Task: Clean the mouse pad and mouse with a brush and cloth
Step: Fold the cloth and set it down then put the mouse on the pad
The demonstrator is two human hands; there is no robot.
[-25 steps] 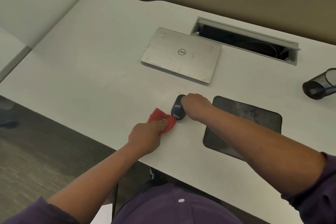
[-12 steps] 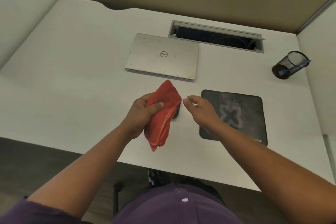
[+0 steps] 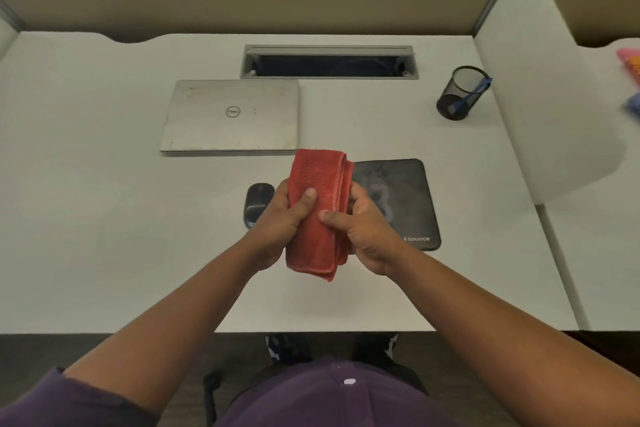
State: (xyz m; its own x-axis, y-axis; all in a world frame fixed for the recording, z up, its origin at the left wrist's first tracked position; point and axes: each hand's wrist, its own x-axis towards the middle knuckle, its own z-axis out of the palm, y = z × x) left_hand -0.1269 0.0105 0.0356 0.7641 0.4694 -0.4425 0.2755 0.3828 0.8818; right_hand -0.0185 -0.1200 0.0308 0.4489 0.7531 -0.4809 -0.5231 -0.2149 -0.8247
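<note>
Both hands raised above the white desk (image 3: 104, 218), sharing one folded red cloth (image 3: 317, 211); left hand (image 3: 277, 225) wrapped round the cloth's left edge, thumb pressed flat on its front face, remaining fingers hidden behind the fabric; right hand (image 3: 367, 232) gripping the right edge, thumb laid across the front just below the left thumb, fingers (image 3: 358, 199) curled round the folded layers; cloth upright between the two grips, top end standing above the fingertips, bottom end hanging below both palms; dark mouse (image 3: 256, 203) on the desk just left of the left-hand knuckles, partly covered by that hand, untouched; black mouse pad (image 3: 405, 198) flat on the desk right of and behind the right-hand fingers, near-left corner hidden by cloth and hand, pale lettering at its near edge; closed silver laptop (image 3: 230, 116) beyond the fingertips and to the left, near corner just behind the cloth's top; open cable slot (image 3: 329, 62) farther back past the laptop; black mesh pen cup (image 3: 462, 94) well apart from the right hand, far right, with a blue pen (image 3: 474, 90) leaning inside; purple sleeves at both lower corners; no brush discernible anywhere near the fingers
</note>
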